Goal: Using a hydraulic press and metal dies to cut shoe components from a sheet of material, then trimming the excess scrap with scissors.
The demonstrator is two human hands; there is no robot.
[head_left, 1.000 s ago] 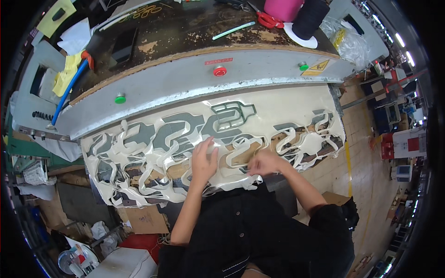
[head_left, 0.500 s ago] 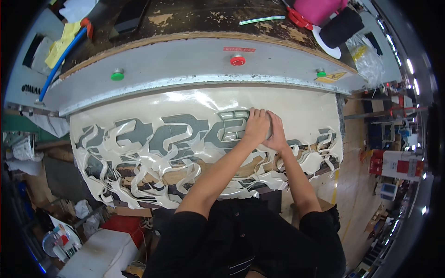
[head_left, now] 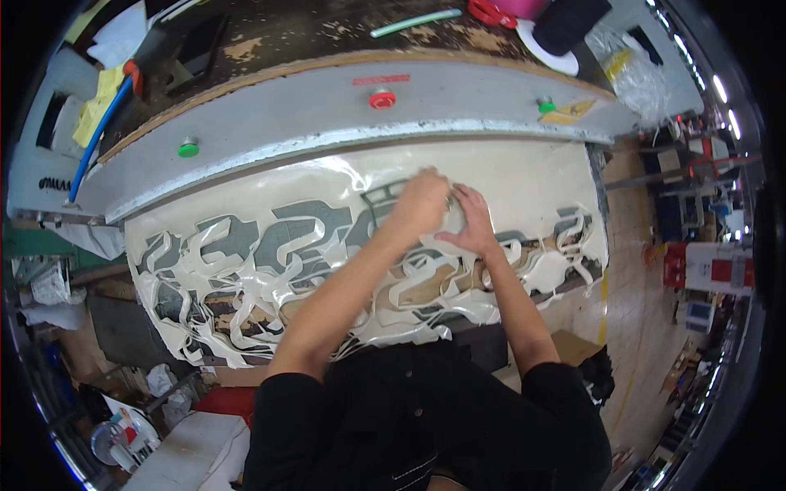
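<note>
A pale cream sheet (head_left: 524, 180) with a glossy surface lies spread before me. Against its cut edge sits a metal cutting die (head_left: 378, 195), a dark frame with crossbars, its right part hidden by my left hand. My left hand (head_left: 422, 203) is over the die's right end, slightly blurred and fingers curled; whatever is in them is hidden. Close on its right, my right hand (head_left: 473, 225) rests at the sheet with thumb and fingers spread apart, holding nothing visible. Below both hands, curling offcut strips (head_left: 286, 282) hang around cut-out openings.
Behind the sheet runs a grey machine beam (head_left: 286, 119) with a red button (head_left: 381, 100) and green buttons (head_left: 188, 147). Its worn top holds a pale green stick (head_left: 416, 23), red-handled scissors (head_left: 491, 12) and a black roll (head_left: 569, 37). A blue hose (head_left: 98, 139) stands at left.
My view has swung right. My hands, formerly together at the die's right end, are now slightly apart. My left fingers have curled; my right thumb and fingers have spread.
</note>
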